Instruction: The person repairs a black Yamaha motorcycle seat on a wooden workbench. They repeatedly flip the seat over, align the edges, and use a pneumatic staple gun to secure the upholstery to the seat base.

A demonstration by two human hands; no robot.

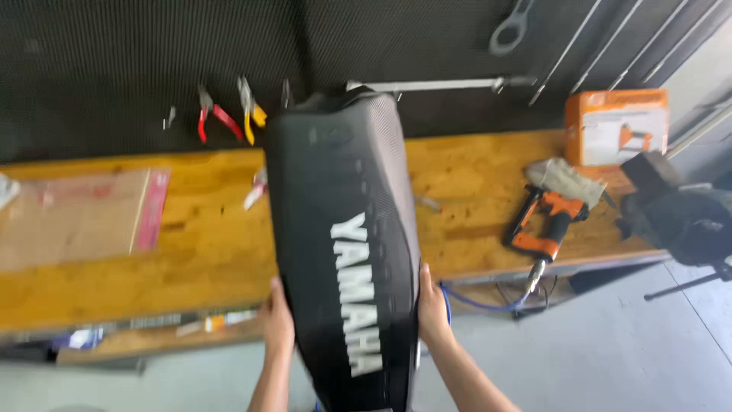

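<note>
My wooden table (473, 183) is pretty cluttered: an orange air stapler (543, 225) sits on the right with a grey rag (566, 179) just behind it and an orange box (616, 126) at the back. A clear plastic sleeve (76, 217) lies flat on the left. A black vise (671, 206) sits at the far right end.

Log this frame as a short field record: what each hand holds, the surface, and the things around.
held: black seat, long, white lettering on top
left hand: grip on the seat's left edge
right hand: grip on the seat's right edge
seat position: far end over the wooden bench, near end toward the person
bench right: orange air tool with blue hose, grey cloth, orange box, vise
bench left: clear bag
wall: pliers on a dark panel
</note>
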